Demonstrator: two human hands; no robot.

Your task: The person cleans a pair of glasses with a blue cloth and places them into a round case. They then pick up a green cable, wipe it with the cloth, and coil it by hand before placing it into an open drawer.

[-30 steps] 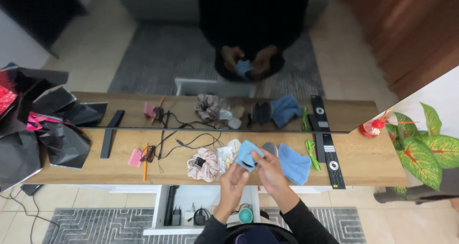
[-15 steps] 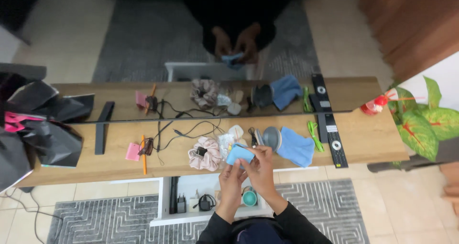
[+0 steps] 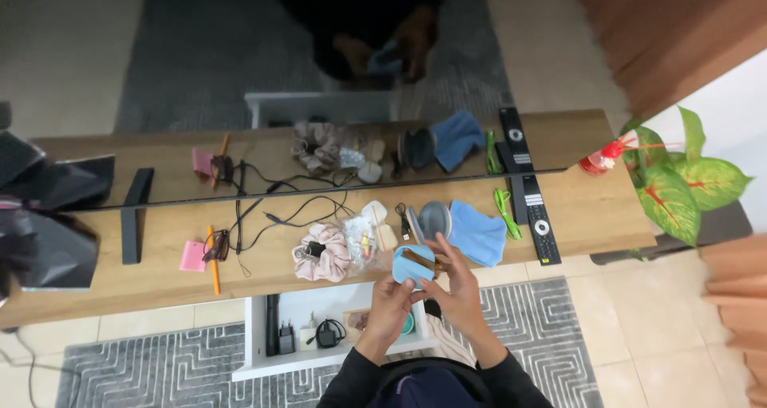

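Both hands met over the front edge of the shelf (image 3: 96, 292), each closed on a small light-blue pouch (image 3: 411, 264). The left hand (image 3: 389, 300) cupped the pouch from below, fingers curled around its lower left side. The right hand (image 3: 455, 284) pinched its right end, thumb and forefinger closed on a thin brown strip (image 3: 419, 257) that lay across the pouch's top. The pouch sat between the two sets of fingertips, just above the wood and in front of the pink scrunchie (image 3: 319, 252).

The pouch looked soft and rounded, like cloth or thin foam; whether it was open could not be told. Its long axis ran roughly left to right, tilted slightly up toward the left, and the brown strip followed the same line.

The shelf was pale wood with a visible grain, backed by a mirror (image 3: 240, 56). Behind the hands lay a folded blue cloth (image 3: 479, 232), matte and flat, touching a round grey disc (image 3: 435, 218). A black remote (image 3: 537, 216) lay lengthwise front to back beside a green cable (image 3: 506, 212). To the left were loose black cables (image 3: 280, 212), an orange pencil (image 3: 213, 264) and a pink eraser (image 3: 192, 256).
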